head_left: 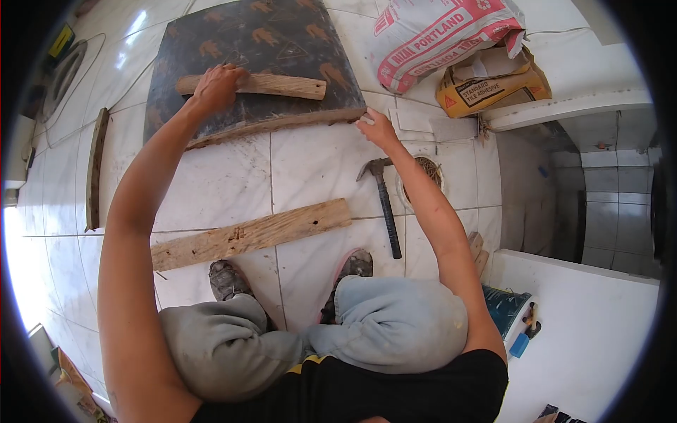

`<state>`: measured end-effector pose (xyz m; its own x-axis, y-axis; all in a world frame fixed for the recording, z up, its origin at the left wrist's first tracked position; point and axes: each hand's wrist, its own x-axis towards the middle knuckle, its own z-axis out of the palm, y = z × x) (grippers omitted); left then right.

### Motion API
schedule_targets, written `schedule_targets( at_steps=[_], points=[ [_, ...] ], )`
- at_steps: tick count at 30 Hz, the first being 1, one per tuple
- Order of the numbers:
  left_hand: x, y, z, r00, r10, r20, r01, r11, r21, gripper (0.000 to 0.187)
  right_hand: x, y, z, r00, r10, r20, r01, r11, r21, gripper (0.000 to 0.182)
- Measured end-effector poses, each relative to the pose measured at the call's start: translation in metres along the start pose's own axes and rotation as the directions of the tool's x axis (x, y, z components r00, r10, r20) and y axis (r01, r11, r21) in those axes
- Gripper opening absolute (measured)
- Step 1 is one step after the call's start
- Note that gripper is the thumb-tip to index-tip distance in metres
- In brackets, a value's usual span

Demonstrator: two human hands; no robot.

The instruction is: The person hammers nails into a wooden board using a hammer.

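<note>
My left hand (220,88) is wrapped over a short rough wood strip (289,86) that lies across a dark film-faced plywood panel (247,42) with orange prints. At the panel's near right corner, my right hand (379,131) is closed, its thumb and fingers pinching the edge. A claw hammer (386,208) with a black handle lies on the tiles below my right forearm. Closer to my shoes, a longer wood plank (254,234) with dark holes rests on the floor.
Behind the panel's right side sit a cement bag (448,39) and a tile adhesive bag (493,83). A round container (429,174) of small pieces is partly behind my right forearm. A narrow wood strip (96,169) lies at left; a teal bucket (504,307) stands at right.
</note>
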<state>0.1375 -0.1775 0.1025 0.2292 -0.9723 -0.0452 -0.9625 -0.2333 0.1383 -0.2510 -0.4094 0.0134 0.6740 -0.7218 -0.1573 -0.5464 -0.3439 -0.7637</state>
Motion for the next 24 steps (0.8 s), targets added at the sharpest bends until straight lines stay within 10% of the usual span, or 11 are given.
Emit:
schedule_targets(
  at_steps=[16,24],
  points=[
    [-0.055,0.051,-0.003,0.999,-0.046,0.03,0.049,0.993,-0.104,0.048,-0.07,0.005,-0.111,0.98,0.03,-0.198,-0.059,0.988,-0.144,0.052],
    [-0.052,0.049,0.018,0.999,0.045,0.004,-0.041,0.952,-0.304,0.059,-0.159,-0.004,-0.229,0.926,0.338,0.168,-0.083,0.617,-0.782,0.022]
  ],
)
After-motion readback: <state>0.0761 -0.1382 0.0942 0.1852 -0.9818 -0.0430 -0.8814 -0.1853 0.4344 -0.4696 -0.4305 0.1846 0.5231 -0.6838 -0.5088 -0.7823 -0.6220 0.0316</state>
